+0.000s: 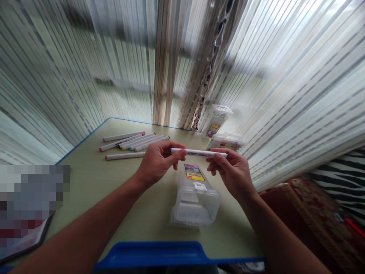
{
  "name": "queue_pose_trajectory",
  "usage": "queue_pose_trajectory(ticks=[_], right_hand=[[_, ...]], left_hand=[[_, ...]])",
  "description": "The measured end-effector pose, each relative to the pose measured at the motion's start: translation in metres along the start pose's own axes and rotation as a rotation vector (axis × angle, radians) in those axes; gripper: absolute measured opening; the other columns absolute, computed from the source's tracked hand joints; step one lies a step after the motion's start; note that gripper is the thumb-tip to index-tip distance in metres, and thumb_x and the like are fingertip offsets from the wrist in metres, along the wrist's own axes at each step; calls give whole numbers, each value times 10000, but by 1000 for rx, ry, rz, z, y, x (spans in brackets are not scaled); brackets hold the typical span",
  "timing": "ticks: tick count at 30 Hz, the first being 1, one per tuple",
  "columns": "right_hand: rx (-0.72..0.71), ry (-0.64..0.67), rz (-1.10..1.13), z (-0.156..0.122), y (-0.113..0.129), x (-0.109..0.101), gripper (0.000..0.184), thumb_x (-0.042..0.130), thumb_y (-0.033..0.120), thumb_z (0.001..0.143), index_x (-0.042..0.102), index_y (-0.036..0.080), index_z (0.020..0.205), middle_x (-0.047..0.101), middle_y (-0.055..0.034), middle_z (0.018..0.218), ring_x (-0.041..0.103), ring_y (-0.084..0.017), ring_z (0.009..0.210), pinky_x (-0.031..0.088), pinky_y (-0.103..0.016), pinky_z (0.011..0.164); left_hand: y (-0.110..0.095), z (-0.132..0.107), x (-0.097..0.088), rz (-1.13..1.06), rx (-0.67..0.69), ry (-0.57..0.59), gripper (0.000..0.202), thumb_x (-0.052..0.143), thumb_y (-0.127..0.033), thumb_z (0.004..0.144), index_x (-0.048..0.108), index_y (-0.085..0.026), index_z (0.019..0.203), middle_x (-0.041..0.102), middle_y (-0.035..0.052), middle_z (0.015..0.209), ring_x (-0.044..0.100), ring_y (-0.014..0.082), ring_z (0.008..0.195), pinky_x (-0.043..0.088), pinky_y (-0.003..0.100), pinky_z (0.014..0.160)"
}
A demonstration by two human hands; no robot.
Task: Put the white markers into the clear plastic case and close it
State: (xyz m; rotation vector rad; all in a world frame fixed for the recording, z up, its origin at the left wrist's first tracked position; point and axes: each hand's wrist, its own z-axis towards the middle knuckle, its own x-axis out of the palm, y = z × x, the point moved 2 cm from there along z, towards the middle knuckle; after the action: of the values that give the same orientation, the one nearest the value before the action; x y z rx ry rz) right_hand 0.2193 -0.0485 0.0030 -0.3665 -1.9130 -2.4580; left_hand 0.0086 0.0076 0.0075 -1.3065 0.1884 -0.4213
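Note:
A white marker with purple ends point(199, 153) is held level between my two hands, above the table. My left hand point(159, 160) pinches its left end between thumb and fingers. On its right end, my right hand point(232, 169) closes in the same way. Below the marker lies a clear plastic case point(196, 201) with a yellow and blue label and a white latch facing me. Left of my left hand, several white markers point(134, 141) with coloured ends lie in a loose pile. One orange-ended marker point(124, 156) lies apart, its right end hidden behind my left hand.
Two more clear plastic cases stand at the back right, one upright point(215, 121) and one lower point(228, 140). The pale green table point(114, 205) has a blue edge and a blue front tray point(154, 253). A pixelated dark-edged object point(28, 213) lies left. Striped curtains point(128, 76) hang behind.

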Motion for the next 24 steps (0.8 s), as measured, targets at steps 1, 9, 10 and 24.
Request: queue_pose_trajectory(ticks=[1, 9, 10, 24], right_hand=[[0, -1, -7, 0, 0, 0, 208, 818, 293, 783, 743, 178, 938, 767, -53, 742, 677, -146, 524, 504, -237, 447], [-14, -1, -34, 0, -3, -1, 197, 839, 262, 758, 751, 184, 916, 756, -37, 729, 655, -134, 523, 495, -237, 451], [-12, -2, -38, 0, -3, -1, 200, 837, 264, 759, 752, 184, 921, 756, -37, 733, 654, -135, 526, 496, -241, 454], [25, -2, 8, 0, 1, 1, 181, 774, 310, 822, 748, 177, 942, 768, -59, 759, 659, -133, 513, 490, -234, 445]], left_hand=[[0, 0, 0, 3, 0, 0, 311, 816, -345, 752, 740, -96, 922, 709, 41, 678, 586, 89, 500, 481, 204, 486], [-1, 0, 0, 71, 20, -8, 273, 803, -354, 759, 746, -114, 877, 635, -2, 598, 556, 81, 493, 445, 186, 472], [-1, 0, 1, 71, 18, -11, 280, 802, -359, 759, 746, -114, 883, 642, 1, 606, 559, 83, 494, 450, 191, 474], [-2, 0, 2, -34, -1, -4, 285, 759, -330, 813, 734, -91, 966, 726, 58, 728, 577, 87, 491, 479, 218, 492]])
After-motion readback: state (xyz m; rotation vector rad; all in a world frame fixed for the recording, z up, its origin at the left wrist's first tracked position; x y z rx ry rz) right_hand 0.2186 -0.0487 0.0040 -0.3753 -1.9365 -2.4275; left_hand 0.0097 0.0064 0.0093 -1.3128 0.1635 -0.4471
